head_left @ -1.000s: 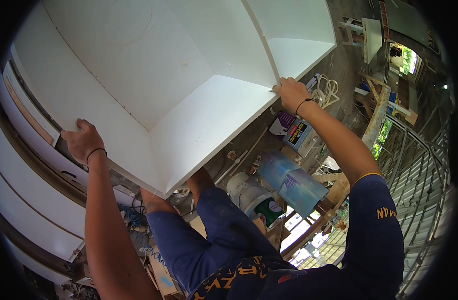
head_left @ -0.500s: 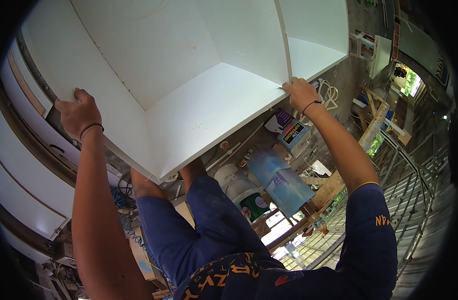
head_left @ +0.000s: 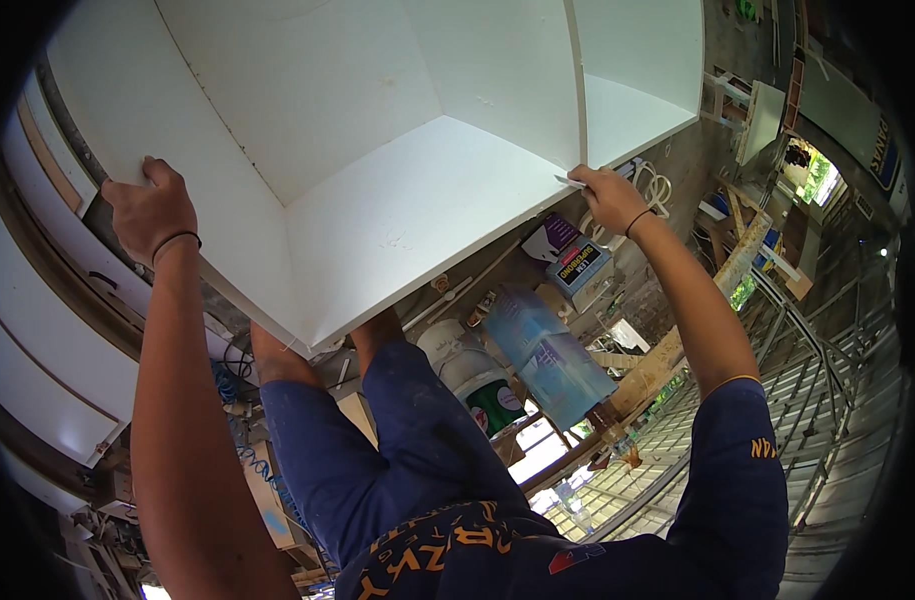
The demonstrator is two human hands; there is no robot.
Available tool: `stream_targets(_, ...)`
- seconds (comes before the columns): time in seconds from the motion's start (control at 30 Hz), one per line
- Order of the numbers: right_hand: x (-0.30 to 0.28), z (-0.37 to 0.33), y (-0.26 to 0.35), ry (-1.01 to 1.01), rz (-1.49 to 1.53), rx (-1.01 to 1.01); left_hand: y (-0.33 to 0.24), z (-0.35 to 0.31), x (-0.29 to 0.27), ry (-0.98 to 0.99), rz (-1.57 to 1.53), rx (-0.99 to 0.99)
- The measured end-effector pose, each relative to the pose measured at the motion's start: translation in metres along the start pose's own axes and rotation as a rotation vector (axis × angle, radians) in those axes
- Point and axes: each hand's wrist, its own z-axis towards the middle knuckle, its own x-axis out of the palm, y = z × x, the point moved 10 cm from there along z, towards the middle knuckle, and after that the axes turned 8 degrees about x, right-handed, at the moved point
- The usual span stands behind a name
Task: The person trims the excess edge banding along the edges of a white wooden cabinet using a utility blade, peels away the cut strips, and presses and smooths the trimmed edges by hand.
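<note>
A white open cabinet [head_left: 377, 230] with a divider panel [head_left: 579, 90] fills the upper half of the view. At the left, my left hand [head_left: 152, 212] is closed over the front edge of its side panel. My right hand [head_left: 613, 198] is at the lower end of the divider, by the cabinet's front edge. Between its thumb and fingers is a small cutter blade [head_left: 569, 182], its pale pointed tip aimed left. The rest of the cutter is hidden in the hand.
Below the cabinet stand a blue plastic container [head_left: 552, 355], a white bucket [head_left: 452, 350] and a dark-labelled box [head_left: 577, 262]. A white cord [head_left: 656, 190] lies beyond my right hand. White panels [head_left: 52, 340] lean at the left; metal bars [head_left: 807, 350] stand at the right.
My right hand has shifted slightly right and down, and more of the blade shows. My left hand keeps its hold on the panel edge. The whole view has tilted a little.
</note>
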Motion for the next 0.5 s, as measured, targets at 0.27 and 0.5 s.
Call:
stream_targets(0.27,-0.017,-0.008,-0.019,-0.106,0.408,0.104,0.001,0.000,-0.001,-0.018,0.006,0.012)
stream_targets(0.5,-0.015,-0.008,0.012,-0.352,-0.208,-0.029,-0.001,0.000,0.000,-0.012,-0.006,0.027)
